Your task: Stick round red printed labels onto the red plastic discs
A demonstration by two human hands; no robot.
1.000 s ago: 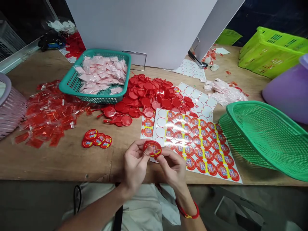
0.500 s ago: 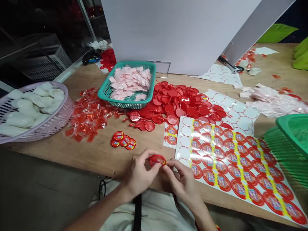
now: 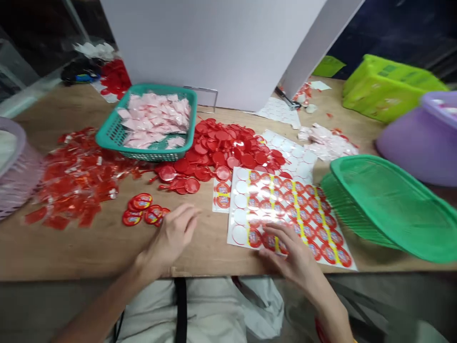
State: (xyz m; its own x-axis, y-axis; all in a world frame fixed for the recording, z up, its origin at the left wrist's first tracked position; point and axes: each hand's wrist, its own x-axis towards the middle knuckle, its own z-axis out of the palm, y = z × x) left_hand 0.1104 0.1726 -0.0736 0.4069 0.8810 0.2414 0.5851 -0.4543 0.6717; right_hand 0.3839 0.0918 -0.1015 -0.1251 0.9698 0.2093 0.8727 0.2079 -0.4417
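Observation:
My left hand [image 3: 175,232] hovers low over the wooden table, fingers loosely stretched to the right and slightly blurred, with nothing visible in it. Beside its knuckles lies a small group of red discs with printed labels [image 3: 142,201], partly covered by the hand. My right hand [image 3: 291,250] is over the front edge of a sheet of round red-and-yellow stickers [image 3: 240,214], thumb and fingers apart. Whether its fingertips touch a sticker is not clear. Empty white circles run down the sheet's left side. Behind it spreads a heap of plain red discs [image 3: 221,147].
A teal basket [image 3: 102,138] holds pink-white packets. Red clear packets [image 3: 82,176] are piled left, near a pale purple basket [image 3: 26,166]. To the right stand a green basket [image 3: 392,205], a purple tub [image 3: 417,143] and a lime crate [image 3: 389,90]. A white panel [image 3: 214,52] rises behind.
My hands have separated: the left moved left toward the labelled discs, the right onto the sticker sheet. The red disc held between them is no longer in my fingers. The view has swung right.

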